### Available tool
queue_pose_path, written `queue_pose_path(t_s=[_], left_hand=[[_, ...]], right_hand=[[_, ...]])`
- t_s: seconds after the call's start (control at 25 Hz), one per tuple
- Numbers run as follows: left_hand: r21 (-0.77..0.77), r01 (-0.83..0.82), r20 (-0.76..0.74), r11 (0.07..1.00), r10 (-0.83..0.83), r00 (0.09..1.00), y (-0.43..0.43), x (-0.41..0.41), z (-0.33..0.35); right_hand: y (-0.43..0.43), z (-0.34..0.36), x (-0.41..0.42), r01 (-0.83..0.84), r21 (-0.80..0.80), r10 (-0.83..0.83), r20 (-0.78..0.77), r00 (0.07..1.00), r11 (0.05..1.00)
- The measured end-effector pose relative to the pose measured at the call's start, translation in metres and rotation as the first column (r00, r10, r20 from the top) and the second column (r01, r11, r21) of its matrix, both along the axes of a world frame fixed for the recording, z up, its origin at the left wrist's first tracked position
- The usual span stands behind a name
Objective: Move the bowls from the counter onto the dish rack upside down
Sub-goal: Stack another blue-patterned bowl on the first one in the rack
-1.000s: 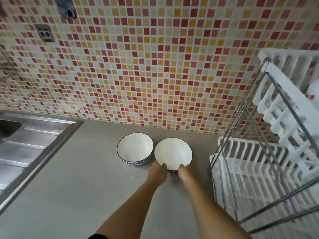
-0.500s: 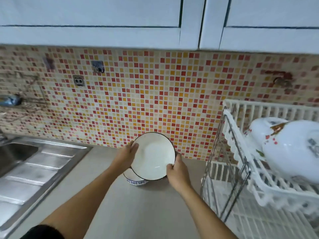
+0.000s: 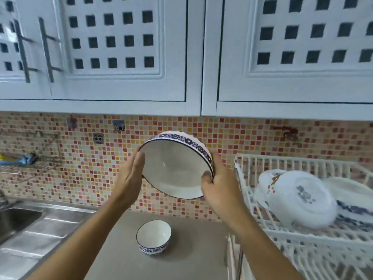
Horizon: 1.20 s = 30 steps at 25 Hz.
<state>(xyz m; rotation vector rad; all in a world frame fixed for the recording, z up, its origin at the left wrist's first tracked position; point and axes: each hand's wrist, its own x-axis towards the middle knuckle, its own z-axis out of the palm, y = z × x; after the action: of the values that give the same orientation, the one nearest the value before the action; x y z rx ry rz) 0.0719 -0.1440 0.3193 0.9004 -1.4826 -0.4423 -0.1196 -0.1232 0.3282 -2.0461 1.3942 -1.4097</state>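
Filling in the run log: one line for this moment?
phase: flipping | both hands hold bowl tilted, mid-air | second bowl upright on counter | dish rack right

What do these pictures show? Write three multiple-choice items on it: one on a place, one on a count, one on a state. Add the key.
1. Where does the small bowl stand?
A. in the sink
B. on the counter
C. on the dish rack

2. How many bowls are off the dish rack?
A. two
B. three
C. four

3. How is the held bowl oriented?
A. flat, opening up
B. fully upside down
C. tipped, opening facing the camera

Key:
1 B, it sits upright on the grey counter below the hands.
2 A, one on the counter, one between the left hand and right hand.
3 C, its white inside faces the camera, with the blue-patterned outer wall along the top.
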Motion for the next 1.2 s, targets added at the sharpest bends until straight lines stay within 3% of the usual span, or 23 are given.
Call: queue_pose_path(t_s=[0.12,0.2,0.36,0.48,0.64,0.76,0.88,1.0,1.2], left_hand=[[-0.073,0.134,0.029,0.988,-0.133,0.991,0.005,-0.045,0.042],[-0.027,0.250,0.054,0.968,-0.248,0.967,0.005,-0.081,0.068],[0.136,0.431,0.369,0.892,-0.449,0.814,0.004,-0.156,0.107],[0.225,0.527,0.481,0.819,-0.564,0.671,-0.003,-0.219,0.118],[0.205,0.536,0.548,0.819,-0.549,0.631,-0.023,-0.294,0.103],[0.257,0.527,0.500,0.810,-0.578,0.645,-0.039,-0.340,0.085],[0.270,0.451,0.551,0.851,-0.520,0.653,-0.058,-0.368,0.073],[0.321,0.395,0.608,0.861,-0.507,0.611,-0.073,-0.389,0.065],[0.413,0.231,0.718,0.881,-0.471,0.513,-0.086,-0.419,0.051]], right_hand=[[0.024,0.037,-0.054,0.087,-0.147,-0.087,0.007,0.996,0.985],[0.033,0.058,-0.093,0.142,-0.253,-0.166,-0.078,0.983,0.957],[0.040,0.085,-0.180,0.250,-0.481,-0.421,-0.288,0.860,0.840],[0.033,0.085,-0.253,0.217,-0.565,-0.492,-0.394,0.776,0.796],[0.012,0.061,-0.332,0.189,-0.563,-0.489,-0.447,0.749,0.804],[0.000,0.053,-0.384,0.158,-0.411,-0.373,-0.518,0.770,0.898],[-0.011,0.045,-0.422,0.086,-0.058,-0.103,-0.597,0.795,0.995],[-0.028,0.035,-0.441,0.030,0.093,0.022,-0.508,0.861,0.995],[-0.051,0.014,-0.459,-0.014,0.279,0.149,-0.469,0.871,0.960]])
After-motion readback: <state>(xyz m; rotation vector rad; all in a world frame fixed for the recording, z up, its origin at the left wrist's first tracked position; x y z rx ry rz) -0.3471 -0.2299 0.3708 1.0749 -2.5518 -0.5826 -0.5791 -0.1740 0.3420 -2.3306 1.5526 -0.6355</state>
